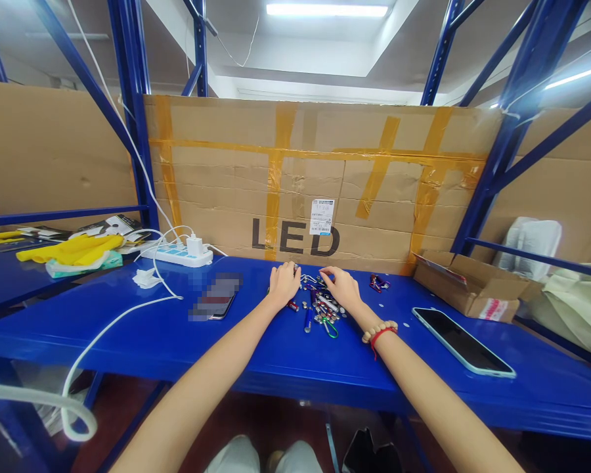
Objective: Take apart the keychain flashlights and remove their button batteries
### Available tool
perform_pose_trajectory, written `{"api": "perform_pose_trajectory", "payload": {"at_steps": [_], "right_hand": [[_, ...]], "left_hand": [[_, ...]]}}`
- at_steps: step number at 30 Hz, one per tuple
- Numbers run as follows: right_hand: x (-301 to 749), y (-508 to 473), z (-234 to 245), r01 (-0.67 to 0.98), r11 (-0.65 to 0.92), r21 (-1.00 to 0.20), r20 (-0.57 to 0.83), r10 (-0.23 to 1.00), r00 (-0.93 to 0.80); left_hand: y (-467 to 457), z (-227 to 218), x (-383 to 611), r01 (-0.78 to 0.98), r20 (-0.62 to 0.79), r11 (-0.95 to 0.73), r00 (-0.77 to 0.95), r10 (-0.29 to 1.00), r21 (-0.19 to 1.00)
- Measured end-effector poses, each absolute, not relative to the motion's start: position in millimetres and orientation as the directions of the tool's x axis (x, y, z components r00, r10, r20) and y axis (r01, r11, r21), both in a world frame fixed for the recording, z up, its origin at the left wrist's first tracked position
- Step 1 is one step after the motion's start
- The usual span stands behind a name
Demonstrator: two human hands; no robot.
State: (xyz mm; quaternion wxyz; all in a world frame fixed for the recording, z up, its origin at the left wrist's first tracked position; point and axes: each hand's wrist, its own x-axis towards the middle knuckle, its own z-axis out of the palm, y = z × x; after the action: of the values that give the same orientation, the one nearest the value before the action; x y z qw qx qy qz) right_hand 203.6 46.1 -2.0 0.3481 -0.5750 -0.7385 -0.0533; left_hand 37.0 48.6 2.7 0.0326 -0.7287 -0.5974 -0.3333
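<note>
- From my remote seat I watch two bare hands reach in over a blue table (270, 358), meeting around a pile of small metal pieces (325, 303) near the middle of its surface.
- I see the left hand (284, 284) from the back, palm down, at the left edge of the pile. Its fingers bend forward and inward, lying close together rather than spread wide.
- Something small and shiny shows near those fingertips, but I cannot tell whether the left hand grasps it or only touches it.
- I find the right hand (342, 289) at the pile's right side, its back toward me, fingers bent and pointing left over the far part of the pieces.
- That hand looks loosely curled, not clenched. The palm is hidden from my view, so I cannot tell whether anything is pinched there.
- On the right wrist I see a beaded bracelet (389, 325) and a red cord.
- Between the hands I make out silvery bits, a blue cylinder (308, 320) at the near left of the pile and a green clip (331, 328) at its near edge.
- Apart from the pile, beyond the right hand, lies a small red-and-purple cluster (379, 283).
- Well to the left I see a dark phone (221, 297), partly blurred out; to the right, a phone in a pale case (463, 340), near an opened carton (490, 299).
</note>
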Motion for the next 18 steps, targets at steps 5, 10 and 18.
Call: {"api": "perform_pose_trajectory", "payload": {"at_steps": [5,10,18], "right_hand": [[203.4,46.3,-2.0,0.883,0.335,-0.327,0.576,0.812,-0.095],[202.8,44.2,-0.2,0.885,0.327,-0.332,0.562,0.822,-0.093],[201.4,41.9,1.9,0.877,0.305,-0.37,0.529,0.846,-0.07]], "left_hand": [[47.8,3.4,36.9,0.894,0.517,-0.283,0.069,0.853,0.348],[48.2,3.1,36.9,0.892,0.52,-0.286,0.07,0.851,0.349],[48.2,3.0,37.0,0.891,0.518,-0.288,0.072,0.852,0.35]]}}
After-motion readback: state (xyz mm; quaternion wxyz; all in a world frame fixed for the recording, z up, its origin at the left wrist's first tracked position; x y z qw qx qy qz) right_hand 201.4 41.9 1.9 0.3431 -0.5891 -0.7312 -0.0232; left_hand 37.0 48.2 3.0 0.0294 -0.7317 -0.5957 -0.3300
